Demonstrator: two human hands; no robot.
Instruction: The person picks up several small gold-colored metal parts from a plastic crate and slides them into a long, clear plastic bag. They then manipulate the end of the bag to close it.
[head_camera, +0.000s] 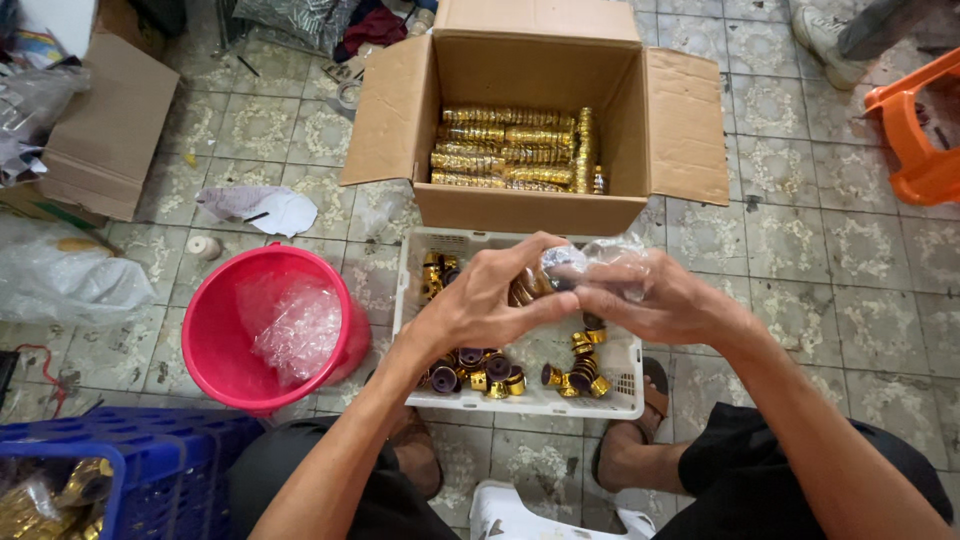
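Observation:
My left hand and my right hand meet above a white plastic tray. Between them they hold a row of gold caps partly wrapped in a clear plastic bag. My right hand pinches the bag at its end; my left hand grips the caps. Several loose gold caps with dark insides lie in the tray below. Behind the tray stands an open cardboard box with neat rows of bagged gold caps inside.
A red bucket with crumpled clear plastic stands left of the tray. A blue crate sits at the bottom left. An orange stool and another person's shoe are at the top right. Cardboard and plastic bags litter the left.

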